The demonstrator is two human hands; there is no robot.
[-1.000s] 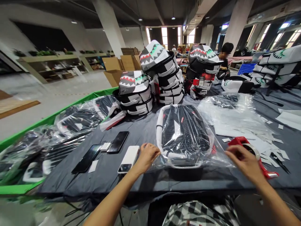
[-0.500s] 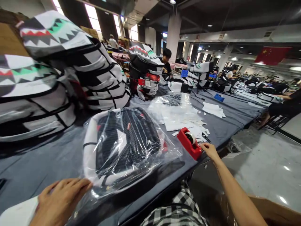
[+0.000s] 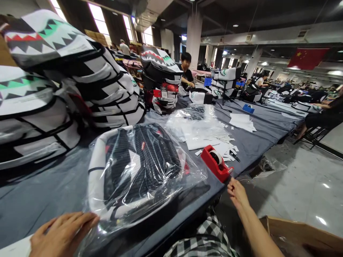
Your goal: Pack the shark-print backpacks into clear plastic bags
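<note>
Left hand is at the near-left corner of the clear-wrapped backpack on the tabletop, can't tell if it's gripping. Right hand is pinched narrow just beside the red tape dispenser, tape hard to make out. Three shark-print backpack stacks crowd the far side, plus one blue dispenser, clear plastic bags, loose paper slips. Red tag's print is too small.

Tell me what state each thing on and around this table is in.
Bagged backpack: in clear plastic, lying flat
Other backpacks: stacked
Red tape dispenser: upright, loaded
Clear plastic bags: piled flat
Cardboard box: open, partly in view
Left hand: at the plastic's near corner
Right hand: fingers together, beside the dispenser
</note>
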